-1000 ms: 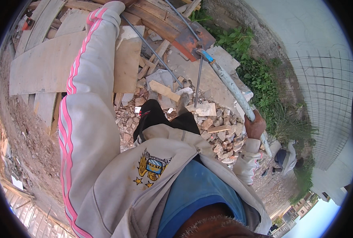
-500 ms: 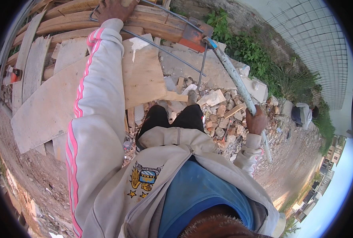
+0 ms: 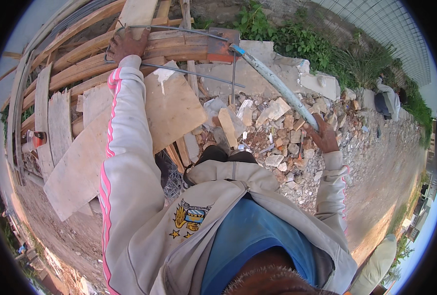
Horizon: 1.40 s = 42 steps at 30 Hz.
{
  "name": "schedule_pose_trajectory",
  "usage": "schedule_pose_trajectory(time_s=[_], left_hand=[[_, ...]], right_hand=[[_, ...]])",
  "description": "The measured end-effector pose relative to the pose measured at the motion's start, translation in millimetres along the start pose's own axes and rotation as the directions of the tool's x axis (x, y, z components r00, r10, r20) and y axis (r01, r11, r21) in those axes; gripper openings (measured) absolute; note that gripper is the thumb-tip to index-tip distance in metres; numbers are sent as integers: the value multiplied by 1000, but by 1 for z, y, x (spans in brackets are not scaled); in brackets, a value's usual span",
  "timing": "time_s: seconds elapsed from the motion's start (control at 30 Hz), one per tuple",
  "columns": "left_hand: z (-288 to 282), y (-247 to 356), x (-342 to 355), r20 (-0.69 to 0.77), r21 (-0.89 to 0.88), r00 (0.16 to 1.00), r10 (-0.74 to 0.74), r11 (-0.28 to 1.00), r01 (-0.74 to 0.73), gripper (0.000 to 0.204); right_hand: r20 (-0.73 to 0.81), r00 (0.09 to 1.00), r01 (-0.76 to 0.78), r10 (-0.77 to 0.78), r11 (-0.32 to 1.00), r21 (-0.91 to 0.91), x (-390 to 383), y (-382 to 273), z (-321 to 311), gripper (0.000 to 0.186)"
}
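Observation:
A thin steel rod (image 3: pixel 193 74), bent into a long open loop, lies around the end of a wooden beam (image 3: pixel 172 45). My left hand (image 3: pixel 129 44) presses on the loop's closed end at the beam, fingers spread and curled over the rod. A rust-red metal block (image 3: pixel 223 46) caps the beam's right end. From there a worn pale-blue pipe (image 3: pixel 277 86) slants down to the right, its blue-tipped end at the block. My right hand (image 3: pixel 322 135) is around the pipe's lower part; the palm hides some of the grip.
Broken rubble (image 3: pixel 282 140) covers the ground under the pipe. A loose plywood sheet (image 3: pixel 174 113) lies below the beam, with more boards (image 3: pixel 44 118) at left. Green plants (image 3: pixel 312 61) and wire mesh (image 3: pixel 376 19) stand beyond. Another person (image 3: pixel 388 101) is at the far right.
My right hand and the pipe's lower end have swung right and slightly up. In view, the left hand, beam and rod sit slightly lower and farther left; a loose board piece now leans among the rubble.

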<state>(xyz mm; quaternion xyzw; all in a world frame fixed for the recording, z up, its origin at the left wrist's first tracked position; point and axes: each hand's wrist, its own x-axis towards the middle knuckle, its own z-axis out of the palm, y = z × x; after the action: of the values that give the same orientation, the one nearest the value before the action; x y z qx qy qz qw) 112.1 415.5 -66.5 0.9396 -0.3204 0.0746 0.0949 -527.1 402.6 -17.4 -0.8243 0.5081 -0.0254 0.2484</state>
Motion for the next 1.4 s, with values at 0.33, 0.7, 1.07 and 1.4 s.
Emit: schedule_pose_trajectory(time_s=[0.33, 0.7, 1.07, 1.4], left_hand=[[11, -5, 15, -20, -30, 1000, 8, 1000, -9, 96], [17, -4, 12, -61, -22, 998, 36, 999, -37, 95], [14, -6, 4, -101, -59, 993, 56, 996, -63, 89], [22, -11, 8, -152, -59, 986, 64, 996, -74, 89]], right_hand=[[-37, 987, -161, 158, 981, -113, -49, 66, -18, 37], [-265, 930, -327, 255, 903, -279, -74, 31, 10, 30], [-147, 965, -243, 215, 947, -209, -44, 44, -35, 25], [-131, 959, -280, 250, 899, -337, -48, 28, -59, 28]])
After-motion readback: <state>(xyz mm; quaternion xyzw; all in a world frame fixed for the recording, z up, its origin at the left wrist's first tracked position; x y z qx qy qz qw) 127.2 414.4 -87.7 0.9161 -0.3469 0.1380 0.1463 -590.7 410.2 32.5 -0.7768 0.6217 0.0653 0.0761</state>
